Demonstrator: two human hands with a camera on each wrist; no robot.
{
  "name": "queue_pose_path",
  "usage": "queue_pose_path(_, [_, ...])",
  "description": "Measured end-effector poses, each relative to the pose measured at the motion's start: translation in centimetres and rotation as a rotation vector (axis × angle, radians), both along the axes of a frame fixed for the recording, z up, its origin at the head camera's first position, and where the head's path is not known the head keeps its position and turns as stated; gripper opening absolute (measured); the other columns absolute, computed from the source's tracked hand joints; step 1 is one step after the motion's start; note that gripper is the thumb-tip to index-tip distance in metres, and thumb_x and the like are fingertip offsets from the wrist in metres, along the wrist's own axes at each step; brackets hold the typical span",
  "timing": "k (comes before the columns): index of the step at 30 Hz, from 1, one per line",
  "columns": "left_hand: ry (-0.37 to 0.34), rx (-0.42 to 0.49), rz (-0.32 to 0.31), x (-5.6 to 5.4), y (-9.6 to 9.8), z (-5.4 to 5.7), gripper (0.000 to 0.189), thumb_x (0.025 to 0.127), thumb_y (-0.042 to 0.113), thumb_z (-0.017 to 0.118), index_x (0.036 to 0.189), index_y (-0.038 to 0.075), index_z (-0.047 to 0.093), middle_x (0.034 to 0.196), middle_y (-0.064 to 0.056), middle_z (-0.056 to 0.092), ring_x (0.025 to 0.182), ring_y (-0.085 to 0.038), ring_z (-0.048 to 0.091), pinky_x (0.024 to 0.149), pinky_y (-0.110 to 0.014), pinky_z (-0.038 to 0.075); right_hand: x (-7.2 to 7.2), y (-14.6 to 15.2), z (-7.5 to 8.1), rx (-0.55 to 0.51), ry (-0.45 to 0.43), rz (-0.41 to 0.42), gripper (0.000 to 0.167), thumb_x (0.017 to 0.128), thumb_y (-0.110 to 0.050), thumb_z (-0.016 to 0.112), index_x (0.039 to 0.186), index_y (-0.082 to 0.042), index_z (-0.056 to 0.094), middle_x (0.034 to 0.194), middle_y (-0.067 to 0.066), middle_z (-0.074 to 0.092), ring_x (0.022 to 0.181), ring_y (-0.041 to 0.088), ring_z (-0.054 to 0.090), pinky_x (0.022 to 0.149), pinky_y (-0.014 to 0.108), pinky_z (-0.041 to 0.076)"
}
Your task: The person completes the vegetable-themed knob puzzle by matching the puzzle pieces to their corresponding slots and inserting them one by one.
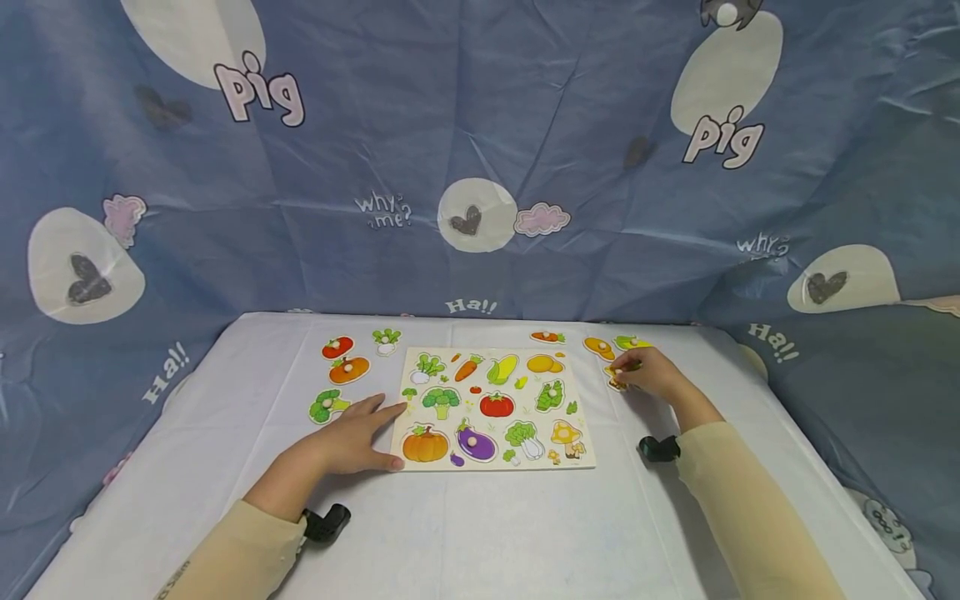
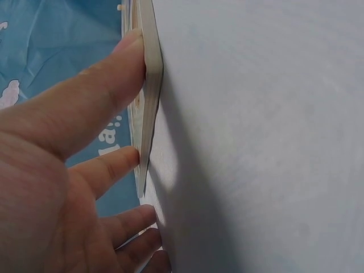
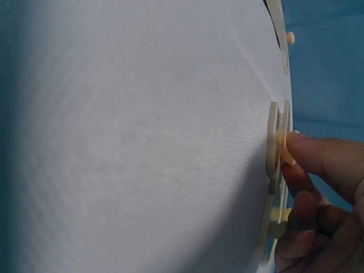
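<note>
A wooden vegetable puzzle board (image 1: 480,425) lies flat in the middle of the table. My left hand (image 1: 356,437) rests at its left edge, thumb and index finger touching the board with the fingers spread, as the left wrist view also shows. Off the board's upper right, my right hand (image 1: 651,377) pinches the knob of a yellow mushroom puzzle piece (image 1: 612,379), partly hidden by the fingers. In the right wrist view, thumb and index finger meet at the knob of that piece (image 3: 273,139). Knobs show on the board's eggplant piece (image 1: 477,443) and leafy green piece (image 1: 551,396).
Left of the board lie a tomato piece (image 1: 337,347), a pumpkin piece (image 1: 349,370), a broccoli piece (image 1: 326,406) and a radish-like piece (image 1: 386,340). A carrot piece (image 1: 547,337), potato piece (image 1: 598,347) and corn piece (image 1: 632,342) lie behind, towards the right. A patterned curtain (image 1: 405,267) hangs behind.
</note>
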State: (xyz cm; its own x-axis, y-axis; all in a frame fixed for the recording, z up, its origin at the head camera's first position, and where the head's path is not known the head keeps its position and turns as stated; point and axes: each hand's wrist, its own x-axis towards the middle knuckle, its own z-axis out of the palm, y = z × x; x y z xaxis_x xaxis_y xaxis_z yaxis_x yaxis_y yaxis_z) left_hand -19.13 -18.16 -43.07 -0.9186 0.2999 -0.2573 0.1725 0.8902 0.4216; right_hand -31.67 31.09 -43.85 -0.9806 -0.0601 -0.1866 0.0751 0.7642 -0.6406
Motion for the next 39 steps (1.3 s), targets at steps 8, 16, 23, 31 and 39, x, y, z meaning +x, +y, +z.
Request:
queue_pose_path(8, [0.003,0.004,-0.013,0.2,0.0,0.3,0.096,0.074,0.051,0.084,0.154,0.017,0.042,0.16,-0.026,0.025,0.145,-0.051,0.022,0.107,-0.072,0.027,-0.3,0.0,-0.1,0.041,-0.002,0.022,0.014,0.092,-0.007,0.071,0.105,-0.001,0.07,0.095,0.01,0.065,0.081,0.02,0.057,0.068,0.028,0.049])
queue_pose_path(16, [0.001,0.005,-0.008,0.0,0.0,0.1,0.095,0.075,0.05,0.083,0.154,0.017,0.042,0.16,-0.025,0.024,0.145,-0.05,0.022,0.109,-0.071,0.026,-0.1,-0.1,0.0,0.094,0.012,0.043,0.01,0.093,-0.008,0.069,0.101,-0.003,0.07,0.094,0.009,0.066,0.082,0.021,0.057,0.071,0.032,0.048])
queue_pose_path(23, [-0.001,0.005,-0.009,0.1,0.0,0.2,0.095,0.075,0.05,0.083,0.154,0.017,0.042,0.16,-0.026,0.024,0.145,-0.05,0.022,0.108,-0.072,0.026,0.2,-0.1,0.1,0.104,0.031,0.082,0.01,0.092,-0.009,0.071,0.1,-0.003,0.071,0.09,0.007,0.066,0.08,0.02,0.056,0.071,0.032,0.047])
queue_pose_path(31, [0.0,0.002,-0.012,0.3,0.0,0.4,0.096,0.074,0.051,0.083,0.154,0.017,0.042,0.16,-0.026,0.025,0.145,-0.05,0.022,0.108,-0.072,0.027,1.1,-0.4,0.8,0.073,0.042,0.125,0.008,0.092,-0.008,0.071,0.099,-0.004,0.072,0.087,0.006,0.065,0.078,0.019,0.055,0.068,0.031,0.047])
queue_pose_path(39, [0.009,0.004,-0.018,0.2,0.0,0.4,0.096,0.073,0.051,0.084,0.153,0.017,0.042,0.159,-0.027,0.025,0.144,-0.051,0.023,0.107,-0.072,0.028,2.1,-0.7,1.4,0.035,0.044,0.17,0.01,0.091,-0.007,0.071,0.1,-0.004,0.073,0.086,0.005,0.063,0.077,0.02,0.053,0.065,0.032,0.045])
